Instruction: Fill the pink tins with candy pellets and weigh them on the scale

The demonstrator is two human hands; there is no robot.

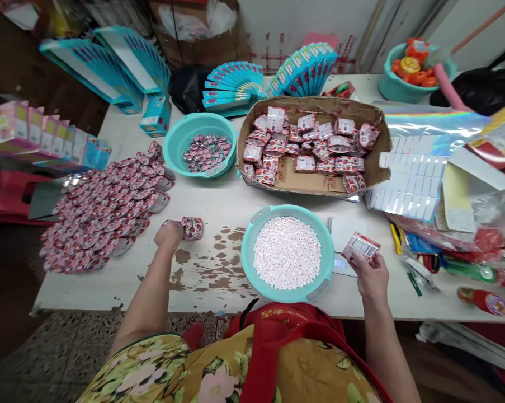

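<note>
My left hand (169,232) is closed at the edge of a small red strawberry-print packet (192,228) on the table; its fingers are partly hidden. In my right hand (373,274), raised over the table's right side, another strawberry-print packet (361,247) with white label text is pinched between thumb and fingers. Between the hands stands a turquoise basin (246,246) of small pale pink-white tablets. A white device with a small lit display (340,263), perhaps a scale, sits partly behind the basin. Left of my left hand, many strawberry-print packets (105,212) lie in overlapping rows.
A cardboard box (311,187) of strawberry-print packets stands behind the basin. Beside it a turquoise bowl (170,145) holds round pink-and-silver pieces. Fanned blue cartons (235,84) line the back. Label sheets (411,173), tools and a red bottle (482,300) lie at the right.
</note>
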